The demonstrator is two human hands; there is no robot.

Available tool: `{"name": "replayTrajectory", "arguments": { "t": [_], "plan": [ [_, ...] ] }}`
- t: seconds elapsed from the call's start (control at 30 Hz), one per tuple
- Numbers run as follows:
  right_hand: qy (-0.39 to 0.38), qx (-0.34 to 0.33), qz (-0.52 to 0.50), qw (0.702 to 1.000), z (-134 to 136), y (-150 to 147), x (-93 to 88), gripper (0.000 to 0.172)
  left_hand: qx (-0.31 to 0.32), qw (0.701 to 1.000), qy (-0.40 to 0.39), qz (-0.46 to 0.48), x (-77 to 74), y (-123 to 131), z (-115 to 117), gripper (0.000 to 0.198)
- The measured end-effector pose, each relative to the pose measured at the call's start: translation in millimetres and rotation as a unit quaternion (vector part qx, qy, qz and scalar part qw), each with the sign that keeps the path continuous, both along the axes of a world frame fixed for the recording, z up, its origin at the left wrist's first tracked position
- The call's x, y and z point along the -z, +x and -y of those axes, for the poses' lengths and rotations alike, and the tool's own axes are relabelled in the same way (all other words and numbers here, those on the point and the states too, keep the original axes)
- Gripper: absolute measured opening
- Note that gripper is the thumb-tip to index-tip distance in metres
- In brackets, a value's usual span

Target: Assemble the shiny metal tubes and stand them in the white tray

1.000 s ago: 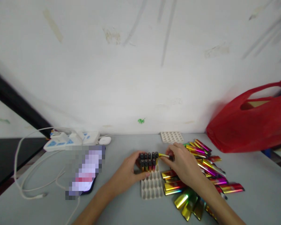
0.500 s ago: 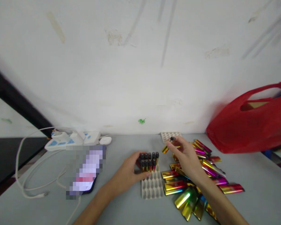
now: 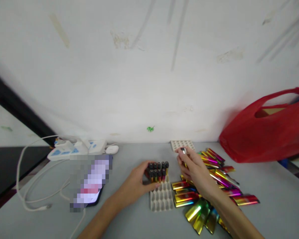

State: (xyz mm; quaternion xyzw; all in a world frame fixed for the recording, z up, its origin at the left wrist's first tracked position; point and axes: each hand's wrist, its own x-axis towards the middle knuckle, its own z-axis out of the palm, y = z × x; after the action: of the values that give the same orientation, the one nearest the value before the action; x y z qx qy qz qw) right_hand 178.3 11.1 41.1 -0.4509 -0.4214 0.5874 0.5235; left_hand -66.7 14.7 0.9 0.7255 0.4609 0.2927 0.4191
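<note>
You have one metallic lighter [image 3: 183,151] pinched in your right hand [image 3: 180,159], its silver-and-black head up near the thumb and its yellowish body running down behind the fingers. That long axis looks steep, head uppermost, though the fingers hide too much of the body for you to read the exact tilt.

The held lighter sits to the right of the standing lighters [image 3: 159,172] and a little farther from you, well apart from them. Those stand upright, black tops up, in two rows at the far end of the pale moulded tray [image 3: 161,200]: five tops in the far row, four in the near one, which ends one place short on the right. So the right end of the rows is the side facing your lighter.

Your left hand [image 3: 137,182] is the nearer one to the rows. Its grip is curved around their left end, fingers on the far side and thumb along the near side; you cannot tell whether it presses on them. Your right forearm crosses over the loose lighters [image 3: 186,198], which lie flat in a fanned pile on the grey surface [image 3: 129,220], right of the tray.
</note>
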Motion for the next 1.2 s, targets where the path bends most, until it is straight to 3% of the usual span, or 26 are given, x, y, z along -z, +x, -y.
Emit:
{"name": "replayTrajectory", "arguments": {
  "t": [0.27, 0.63, 1.0, 1.2],
  "plan": [
    [0.025, -0.018, -0.009, 0.999, -2, 0, 7.2, 0.055, 0.003, 1.000, 0.000, 0.005, -1.2, 1, 1, 0.055],
    [-0.091, -0.130, -0.118, 0.980, 3, -7, 4.7, 0.067, -0.002, 1.000, 0.009, 0.000, 2.0, -1, 0, 0.055],
    [-0.086, -0.086, -0.064, 0.991, 9, -12, 9.1, 0.049, 0.000, 1.000, 0.004, -0.002, -1.0, 1, 0, 0.054],
    [-0.090, -0.100, -0.082, 0.988, 7, -10, 7.0, 0.060, 0.005, 1.000, 0.003, 0.007, 0.6, 0, 0, 0.054]
  ]
}}
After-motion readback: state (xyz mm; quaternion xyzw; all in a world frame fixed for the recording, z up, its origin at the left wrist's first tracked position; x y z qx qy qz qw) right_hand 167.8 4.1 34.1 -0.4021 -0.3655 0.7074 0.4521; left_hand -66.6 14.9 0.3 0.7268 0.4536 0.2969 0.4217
